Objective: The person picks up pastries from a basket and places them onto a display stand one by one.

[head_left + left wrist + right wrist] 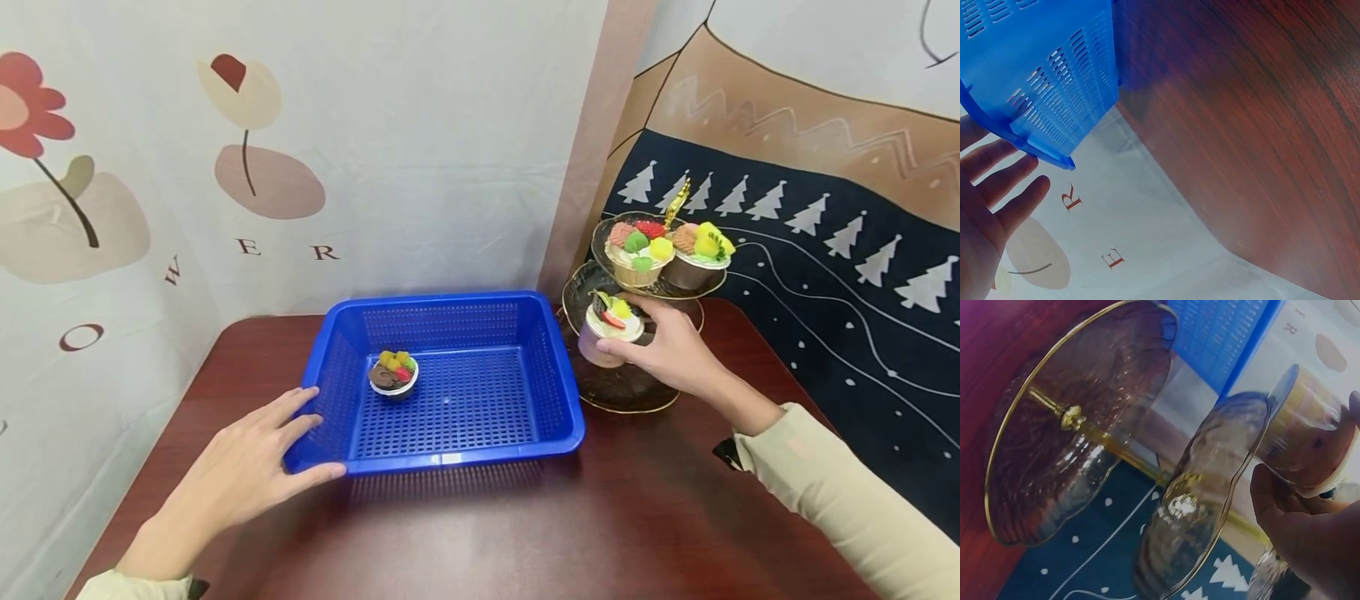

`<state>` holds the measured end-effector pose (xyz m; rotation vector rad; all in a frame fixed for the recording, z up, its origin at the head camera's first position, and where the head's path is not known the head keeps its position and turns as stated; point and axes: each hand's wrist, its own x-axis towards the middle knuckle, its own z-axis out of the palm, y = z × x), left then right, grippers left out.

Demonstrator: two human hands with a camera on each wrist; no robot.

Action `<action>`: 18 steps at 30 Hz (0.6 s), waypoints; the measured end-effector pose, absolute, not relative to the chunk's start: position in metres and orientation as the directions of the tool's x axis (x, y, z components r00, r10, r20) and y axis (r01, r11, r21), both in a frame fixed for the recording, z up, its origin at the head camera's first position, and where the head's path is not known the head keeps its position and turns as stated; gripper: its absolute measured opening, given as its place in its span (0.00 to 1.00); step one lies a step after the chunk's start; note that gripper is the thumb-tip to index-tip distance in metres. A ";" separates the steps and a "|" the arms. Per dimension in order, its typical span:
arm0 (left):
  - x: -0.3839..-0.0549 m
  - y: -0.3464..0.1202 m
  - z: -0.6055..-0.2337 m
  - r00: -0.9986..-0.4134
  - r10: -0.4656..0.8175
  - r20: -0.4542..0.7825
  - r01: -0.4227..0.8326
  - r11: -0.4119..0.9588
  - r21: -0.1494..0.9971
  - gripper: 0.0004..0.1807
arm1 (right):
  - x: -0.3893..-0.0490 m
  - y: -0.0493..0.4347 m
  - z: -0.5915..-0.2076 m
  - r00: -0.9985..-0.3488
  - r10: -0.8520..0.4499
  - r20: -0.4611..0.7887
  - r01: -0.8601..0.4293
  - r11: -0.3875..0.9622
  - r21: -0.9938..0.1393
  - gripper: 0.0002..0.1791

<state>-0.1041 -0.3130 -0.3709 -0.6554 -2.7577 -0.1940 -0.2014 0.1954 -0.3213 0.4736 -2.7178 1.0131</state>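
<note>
My right hand (671, 346) pinches a dessert cup (597, 350) between thumb and fingers; it has a pale purple wall, white cream, and red and yellow fruit on top. In the right wrist view the cup (1307, 434) is close by the rim of the middle plate (1210, 494) of a gold-rimmed glass tiered stand (626, 400). My left hand (243, 458) rests at the left front corner of a blue plastic basket (450, 462), fingers spread and nearly straight at its rim. Inside the basket, towards the left, sits a dark dessert cup (393, 379) with chocolate and fruit topping.
On the stand's top plate are a cream-coloured dessert cup (637, 258) and a brown one (699, 262), above my right hand. A gold handle (677, 204) rises behind them. The dark red table (525, 533) ends against printed cloth backdrops (420, 167).
</note>
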 end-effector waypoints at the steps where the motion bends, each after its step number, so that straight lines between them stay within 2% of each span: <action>1: -0.104 -0.313 -0.371 -0.850 0.418 0.320 0.459 0.886 0.061 0.40 | -0.202 0.198 -0.321 -0.932 -0.218 0.291 -0.355 0.715 -0.602 0.40; 12: -0.104 -0.312 -0.369 -0.844 0.427 0.324 0.466 0.883 0.050 0.41 | -0.203 0.229 -0.313 -0.951 -0.198 0.237 -0.304 0.728 -0.614 0.40; 18: -0.104 -0.312 -0.369 -0.845 0.427 0.322 0.465 0.884 0.045 0.41 | -0.203 0.241 -0.311 -0.953 -0.186 0.239 -0.293 0.759 -0.581 0.39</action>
